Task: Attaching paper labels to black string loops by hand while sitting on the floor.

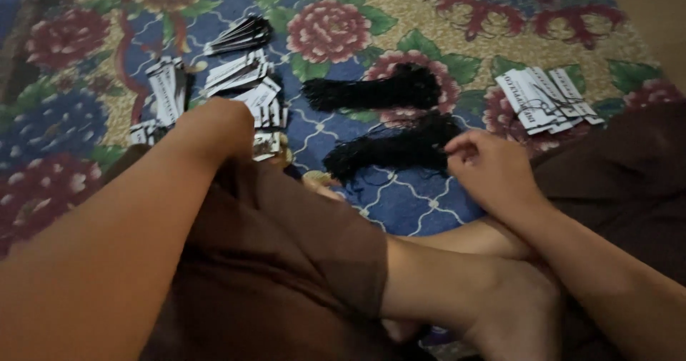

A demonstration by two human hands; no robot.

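Note:
My right hand pinches strands at the right end of a bundle of black strings lying on the floral carpet. A second black string bundle lies just beyond it. My left forearm stretches from the lower left, and my left hand bends down out of sight behind my knee, next to a small pile of black-and-white paper tags. Its fingers are hidden.
More tag piles lie on the carpet: at the left, centre-left, a dark fanned stack farther back, and a pile at the right. My crossed legs in brown cloth fill the foreground.

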